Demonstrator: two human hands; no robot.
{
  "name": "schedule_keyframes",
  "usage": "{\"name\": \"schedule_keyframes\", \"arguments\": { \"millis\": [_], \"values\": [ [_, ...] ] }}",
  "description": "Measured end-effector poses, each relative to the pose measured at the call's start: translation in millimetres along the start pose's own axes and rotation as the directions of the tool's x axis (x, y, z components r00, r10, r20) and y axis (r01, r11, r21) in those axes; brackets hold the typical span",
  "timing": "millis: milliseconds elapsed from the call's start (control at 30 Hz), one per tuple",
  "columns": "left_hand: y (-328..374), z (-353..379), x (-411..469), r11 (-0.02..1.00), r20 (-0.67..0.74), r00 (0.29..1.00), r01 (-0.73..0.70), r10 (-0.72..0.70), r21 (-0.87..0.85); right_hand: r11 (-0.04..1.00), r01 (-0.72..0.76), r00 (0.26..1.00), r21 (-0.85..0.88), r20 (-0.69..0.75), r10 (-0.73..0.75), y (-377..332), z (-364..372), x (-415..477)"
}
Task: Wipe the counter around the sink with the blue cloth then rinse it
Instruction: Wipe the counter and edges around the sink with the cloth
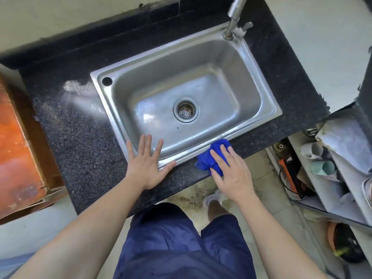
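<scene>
A crumpled blue cloth [209,158] lies on the narrow front strip of the dark speckled counter [84,137], just below the sink's front rim. My right hand [231,172] presses flat on the cloth with straight fingers. My left hand [147,164] lies spread and flat on the sink's front left corner and the counter, holding nothing. The steel sink [261,91] has a round drain strainer [186,110] in its middle. A steel tap [234,19] rises at the sink's back right corner.
An orange-brown wooden box [18,150] stands at the left beside the counter. At the right, low shelves [330,170] hold cups, papers and tools. A pale wet smear [80,93] marks the counter left of the sink. The counter's front edge drops to the floor.
</scene>
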State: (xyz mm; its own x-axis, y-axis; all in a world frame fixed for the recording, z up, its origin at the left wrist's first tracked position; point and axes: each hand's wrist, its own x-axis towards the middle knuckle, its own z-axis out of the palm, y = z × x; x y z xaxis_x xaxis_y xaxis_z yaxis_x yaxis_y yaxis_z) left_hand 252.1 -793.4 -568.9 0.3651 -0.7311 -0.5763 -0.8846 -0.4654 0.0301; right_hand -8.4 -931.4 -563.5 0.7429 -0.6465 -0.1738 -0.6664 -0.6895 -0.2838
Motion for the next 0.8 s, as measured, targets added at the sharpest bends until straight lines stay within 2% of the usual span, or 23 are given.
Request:
{"name": "schedule_keyframes", "arguments": {
  "millis": [100,200,400,500,600,800],
  "values": [
    [-1,-7,-2,1.000,0.071,0.997,0.004,-0.006,0.016,0.992,0.126,0.992,-0.009,0.033,-0.126,18,-17,12],
    [1,-20,-5,0.999,0.125,0.991,0.051,-0.053,0.014,0.979,0.188,0.976,0.084,0.099,-0.195,27,-34,24],
    [36,-63,-13,0.954,0.054,0.958,0.286,-0.282,-0.091,0.942,0.130,0.941,0.310,0.260,-0.215,49,-94,77],
    [66,-101,-6,0.928,-0.031,0.936,0.343,-0.351,-0.145,0.900,0.082,0.951,0.429,0.236,-0.199,58,-129,121],
    [94,-131,-1,0.906,-0.146,0.915,0.330,-0.376,-0.264,0.870,0.014,0.957,0.493,0.245,-0.154,60,-151,158],
    [117,-175,8,0.879,-0.242,0.916,0.191,-0.320,-0.437,0.797,0.104,0.926,0.595,0.235,-0.296,41,-174,193]
  ]
}}
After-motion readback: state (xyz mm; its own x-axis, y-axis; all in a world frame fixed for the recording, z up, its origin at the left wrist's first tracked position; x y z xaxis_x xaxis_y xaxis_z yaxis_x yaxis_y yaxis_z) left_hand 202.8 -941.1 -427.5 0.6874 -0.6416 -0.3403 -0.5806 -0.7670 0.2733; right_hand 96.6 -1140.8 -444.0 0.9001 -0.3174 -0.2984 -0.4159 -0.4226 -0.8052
